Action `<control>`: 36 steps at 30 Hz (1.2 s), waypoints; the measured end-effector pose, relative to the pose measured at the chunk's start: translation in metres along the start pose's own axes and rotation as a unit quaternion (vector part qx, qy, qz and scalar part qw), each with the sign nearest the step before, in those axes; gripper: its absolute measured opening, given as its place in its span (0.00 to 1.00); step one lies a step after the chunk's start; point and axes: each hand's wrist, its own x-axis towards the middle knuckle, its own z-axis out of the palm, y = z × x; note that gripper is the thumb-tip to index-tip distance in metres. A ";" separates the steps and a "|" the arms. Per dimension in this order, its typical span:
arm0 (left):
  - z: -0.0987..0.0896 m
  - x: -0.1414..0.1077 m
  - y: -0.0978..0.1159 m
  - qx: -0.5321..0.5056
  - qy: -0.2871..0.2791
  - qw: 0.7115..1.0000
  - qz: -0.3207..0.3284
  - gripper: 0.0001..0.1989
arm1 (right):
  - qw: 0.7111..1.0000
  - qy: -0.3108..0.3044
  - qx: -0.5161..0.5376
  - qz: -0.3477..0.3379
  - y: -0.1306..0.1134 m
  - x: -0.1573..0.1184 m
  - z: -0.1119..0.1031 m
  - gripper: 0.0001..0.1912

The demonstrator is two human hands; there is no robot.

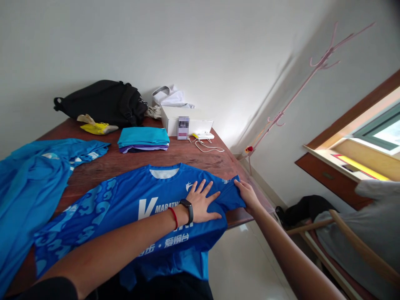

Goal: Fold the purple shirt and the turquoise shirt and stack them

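Observation:
A blue printed T-shirt [125, 200] lies spread on the wooden table, front side up, its neckline pointing away from me. Its lower hem hangs over the near edge. My left hand [201, 202] rests flat on the chest near the right side, fingers spread, a dark band on the wrist. At the table's right edge, my right hand [246, 195] pinches the end of the short sleeve [231, 191] between thumb and fingers. The other sleeve [90, 206], with a wave pattern, stretches toward the lower left.
More blue clothing [34, 175] covers the table's left side. Behind the shirt sit a folded clothes stack [143, 139], a yellow item [96, 127], a black backpack [103, 102], and a white box [187, 118] with a cable. A pink coat rack [296, 91] and a seated person [359, 233] are at right.

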 end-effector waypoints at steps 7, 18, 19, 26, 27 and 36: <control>0.008 0.012 0.016 -0.002 -0.047 0.997 0.067 0.45 | 0.998 0.004 -0.053 -0.042 0.014 0.004 -0.013 0.18; 0.004 0.042 0.003 0.027 -0.046 0.998 0.014 0.39 | 0.993 -0.044 -0.094 -0.054 0.012 0.012 -0.023 0.28; 0.004 0.044 0.001 0.027 -0.052 0.998 0.007 0.43 | 0.993 -0.055 -0.085 -0.052 0.012 0.012 -0.024 0.30; 0.000 0.071 -0.015 0.026 -0.028 0.998 -0.044 0.41 | 0.959 0.009 -0.230 -0.163 0.013 0.011 -0.026 0.30; -0.002 0.076 -0.020 0.031 -0.007 0.998 -0.057 0.38 | 0.947 0.016 -0.267 -0.179 0.014 0.011 -0.026 0.29; -0.022 0.100 -0.050 0.054 0.056 0.993 -0.089 0.12 | 0.899 0.022 -0.376 -0.223 0.015 0.007 -0.023 0.23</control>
